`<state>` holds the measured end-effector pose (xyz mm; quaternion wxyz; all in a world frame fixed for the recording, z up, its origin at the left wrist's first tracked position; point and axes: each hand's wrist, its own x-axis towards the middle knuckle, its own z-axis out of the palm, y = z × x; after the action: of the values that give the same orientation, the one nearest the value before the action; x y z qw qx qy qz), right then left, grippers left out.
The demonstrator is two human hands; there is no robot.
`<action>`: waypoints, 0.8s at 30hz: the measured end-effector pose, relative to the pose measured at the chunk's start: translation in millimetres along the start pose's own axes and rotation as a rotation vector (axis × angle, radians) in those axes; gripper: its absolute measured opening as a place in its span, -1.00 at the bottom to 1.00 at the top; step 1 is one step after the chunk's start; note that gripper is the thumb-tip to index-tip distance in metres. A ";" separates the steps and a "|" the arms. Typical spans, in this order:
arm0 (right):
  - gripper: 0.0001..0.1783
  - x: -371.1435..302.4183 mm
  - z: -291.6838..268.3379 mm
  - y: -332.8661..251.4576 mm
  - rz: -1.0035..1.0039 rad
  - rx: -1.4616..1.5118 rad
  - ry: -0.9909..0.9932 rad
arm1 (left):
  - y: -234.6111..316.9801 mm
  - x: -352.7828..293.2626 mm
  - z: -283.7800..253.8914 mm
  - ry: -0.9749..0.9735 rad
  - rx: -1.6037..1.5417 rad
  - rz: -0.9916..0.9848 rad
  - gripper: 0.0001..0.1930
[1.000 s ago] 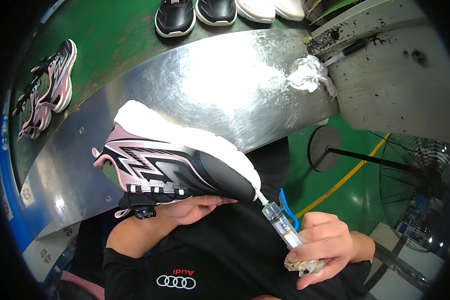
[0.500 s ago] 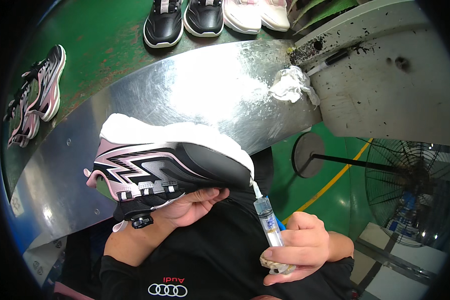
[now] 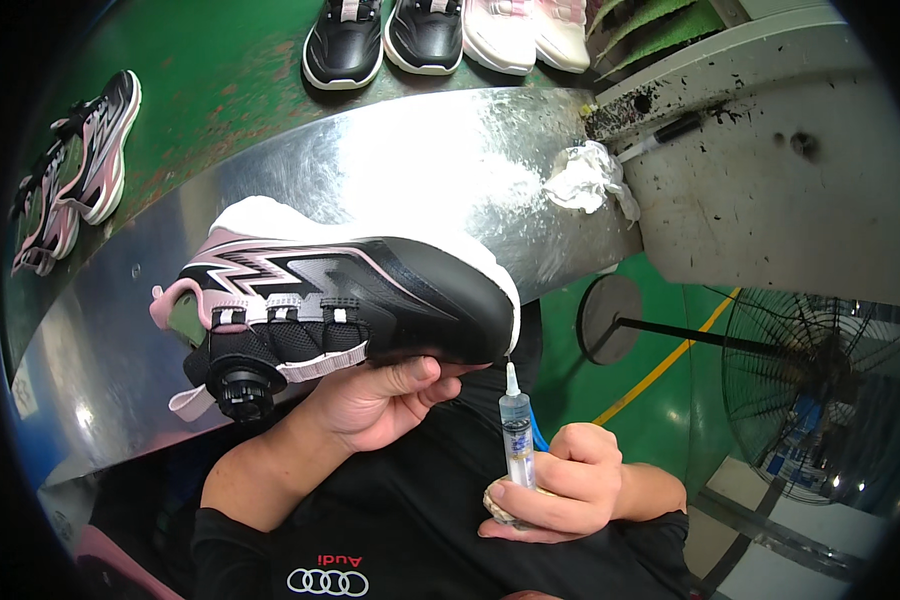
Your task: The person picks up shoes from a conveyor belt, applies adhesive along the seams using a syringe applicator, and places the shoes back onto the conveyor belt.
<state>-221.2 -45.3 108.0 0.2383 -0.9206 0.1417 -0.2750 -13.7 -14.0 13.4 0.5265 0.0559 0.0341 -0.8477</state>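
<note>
A black and pink sneaker (image 3: 370,290) with a thick white sole is held on its side, sole facing away from me and toe to the right. My left hand (image 3: 385,400) grips it from below near the toe; most of those fingers are hidden behind the upper. A black dial (image 3: 245,390) and a pale pull loop hang at the tongue end. In my right hand (image 3: 570,485) is a clear syringe (image 3: 517,425), pointing up and partly filled. Its needle tip meets or nearly meets the sole edge at the toe. Something pale and crumpled is wrapped around the syringe's lower end.
Beyond the shoe lies a shiny metal bench edge (image 3: 270,165) with crumpled white tissue (image 3: 588,178) and a dark-tipped pen-like tool (image 3: 660,135). Black shoes (image 3: 345,45), pale shoes (image 3: 500,35) and pink-black sneakers (image 3: 100,150) stand on the green surface. A fan (image 3: 820,380) is at right.
The sneaker has tilted, showing more of its laces and dial side. The syringe has shifted slightly left and stands more upright, its tip still at the toe's sole edge.
</note>
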 end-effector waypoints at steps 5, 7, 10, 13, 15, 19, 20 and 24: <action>-0.59 -3.6 9.6 4.6 -0.036 -0.086 0.010 | 1.6 0.6 2.5 -0.027 -0.010 0.020 -0.68; -0.59 -5.4 10.6 1.1 -0.066 -0.083 0.023 | -0.6 -6.3 8.7 -0.019 0.011 0.045 -0.68; -0.60 -3.7 13.9 7.1 -0.072 -0.106 0.017 | 2.5 -1.1 5.5 -0.023 0.003 0.046 -0.70; -0.59 -1.7 15.9 11.0 -0.082 -0.133 0.012 | 4.9 1.5 5.6 -0.019 0.007 0.047 -0.70; -0.59 -2.0 15.6 11.6 -0.088 -0.153 0.014 | 4.8 2.3 6.7 -0.014 0.017 0.042 -0.70; -0.58 -4.1 14.6 12.6 -0.096 -0.170 0.006 | 3.8 3.8 9.7 -0.013 0.018 0.055 -0.70; -0.58 -3.7 16.2 12.9 -0.101 -0.159 0.003 | 4.2 2.7 9.8 -0.010 0.024 0.069 -0.69; -0.65 1.4 10.5 8.0 -0.108 -0.099 -0.031 | 0.7 0.8 7.3 0.005 -0.002 0.069 -0.74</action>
<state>-215.0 -48.8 96.8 0.1793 -0.9418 0.1016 -0.2657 -13.8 -15.8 20.6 0.5555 0.0586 0.0342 -0.8288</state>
